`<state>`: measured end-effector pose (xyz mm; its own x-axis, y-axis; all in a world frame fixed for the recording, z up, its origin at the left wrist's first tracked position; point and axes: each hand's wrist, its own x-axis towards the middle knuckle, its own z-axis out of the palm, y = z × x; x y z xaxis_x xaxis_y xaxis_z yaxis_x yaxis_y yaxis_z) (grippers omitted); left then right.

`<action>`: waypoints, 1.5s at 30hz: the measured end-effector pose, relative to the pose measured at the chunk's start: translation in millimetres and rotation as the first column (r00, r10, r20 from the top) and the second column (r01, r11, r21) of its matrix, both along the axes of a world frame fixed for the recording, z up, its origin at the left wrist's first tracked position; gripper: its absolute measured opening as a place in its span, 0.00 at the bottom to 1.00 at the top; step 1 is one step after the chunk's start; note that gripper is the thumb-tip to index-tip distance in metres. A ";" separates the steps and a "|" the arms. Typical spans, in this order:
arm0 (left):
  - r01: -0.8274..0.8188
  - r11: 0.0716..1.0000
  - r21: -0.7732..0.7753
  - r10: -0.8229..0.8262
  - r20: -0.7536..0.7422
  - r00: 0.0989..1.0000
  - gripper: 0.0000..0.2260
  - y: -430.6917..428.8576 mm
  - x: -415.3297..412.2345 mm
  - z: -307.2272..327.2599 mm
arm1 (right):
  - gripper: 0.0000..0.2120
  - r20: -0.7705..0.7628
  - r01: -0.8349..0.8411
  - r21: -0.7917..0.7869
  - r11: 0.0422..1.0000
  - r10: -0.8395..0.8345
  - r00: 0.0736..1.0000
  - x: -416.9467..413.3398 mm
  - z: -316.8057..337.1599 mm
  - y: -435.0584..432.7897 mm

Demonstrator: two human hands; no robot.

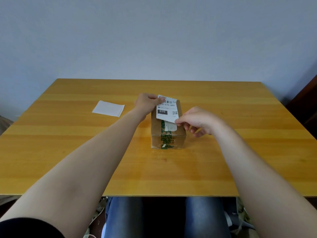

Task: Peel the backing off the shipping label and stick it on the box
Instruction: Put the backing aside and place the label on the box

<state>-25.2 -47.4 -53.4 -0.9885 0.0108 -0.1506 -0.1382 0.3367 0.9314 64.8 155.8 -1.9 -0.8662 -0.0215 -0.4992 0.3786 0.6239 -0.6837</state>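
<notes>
A small brown cardboard box (173, 138) with green printed tape stands near the middle of the wooden table (85, 160). A white shipping label (167, 109) with a barcode and "070" is held just over the box's top, tilted. My left hand (145, 104) pinches the label's far left corner. My right hand (197, 121) pinches its near right corner between thumb and forefinger. An older white sticker (170, 126) shows on the box top below the label. A white backing sheet (109, 108) lies flat on the table to the left.
The table's far edge meets a plain grey wall. Its near edge is above my knees in blue jeans (123, 219). A dark piece of furniture (307, 103) stands at the right edge of the view.
</notes>
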 end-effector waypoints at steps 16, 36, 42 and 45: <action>0.024 0.994 0.104 -0.026 0.018 1.000 0.14 7.8 -0.3 -12.0 | 0.06 -0.004 -0.026 0.057 0.998 0.026 1.000 -1.7 -2.4 -0.3; 0.005 0.981 0.194 -0.018 0.066 0.998 0.11 6.0 17.3 -6.2 | 0.07 0.005 -0.049 0.105 0.993 0.049 0.999 -6.7 -6.9 -2.3; -0.004 0.974 0.227 -0.012 0.072 0.997 0.21 5.2 20.9 -7.2 | 0.11 0.005 -0.052 0.117 0.992 0.051 0.999 -8.4 -9.4 3.3; -0.020 0.975 0.222 -0.002 0.096 0.995 0.34 4.7 21.9 -6.9 | 0.13 0.006 -0.058 0.104 0.993 0.058 0.998 -7.8 -7.9 7.7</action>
